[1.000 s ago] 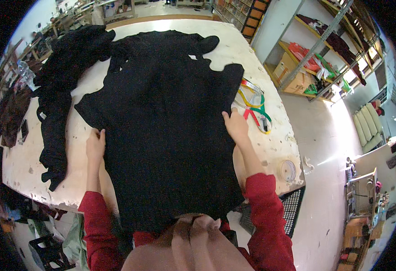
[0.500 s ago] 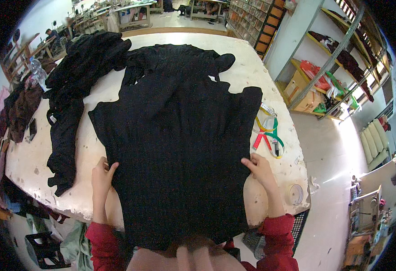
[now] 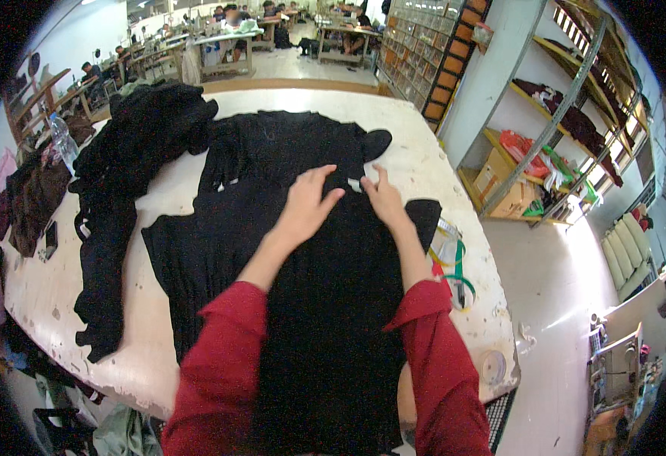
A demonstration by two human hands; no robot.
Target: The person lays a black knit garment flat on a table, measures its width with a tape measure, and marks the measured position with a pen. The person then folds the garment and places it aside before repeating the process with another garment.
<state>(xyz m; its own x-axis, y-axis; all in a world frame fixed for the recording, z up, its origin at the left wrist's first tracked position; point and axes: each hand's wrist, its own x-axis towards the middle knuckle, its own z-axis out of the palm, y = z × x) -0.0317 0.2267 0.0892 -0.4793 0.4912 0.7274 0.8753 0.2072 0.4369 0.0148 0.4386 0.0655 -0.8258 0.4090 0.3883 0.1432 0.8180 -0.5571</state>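
A black ribbed garment (image 3: 325,327) lies spread on the pale worktable (image 3: 458,182), its lower part reaching the near edge. Over its upper part is my left hand (image 3: 308,204), thumb and fingers apart, holding nothing. My right hand (image 3: 384,199) is beside a small white label (image 3: 355,185) near the garment's top, with thumb and forefinger apart; whether it touches the label I cannot tell. Beyond both hands, more black clothing (image 3: 280,144) lies flat, adjoining the ribbed garment. Red sleeves cover my forearms, which cross above the cloth.
A heap of black garments (image 3: 150,125) lies at left, near a dark phone (image 3: 51,234) and a clear bottle (image 3: 64,143). At right are a coloured tape measure (image 3: 458,285) and a clear round ring (image 3: 492,366). Metal shelving (image 3: 534,156) stands beyond the table's right edge.
Both hands have left the garment's side edges and moved up and inward to its top. They no longer grip the edges. The view has tilted up, showing more of the room.
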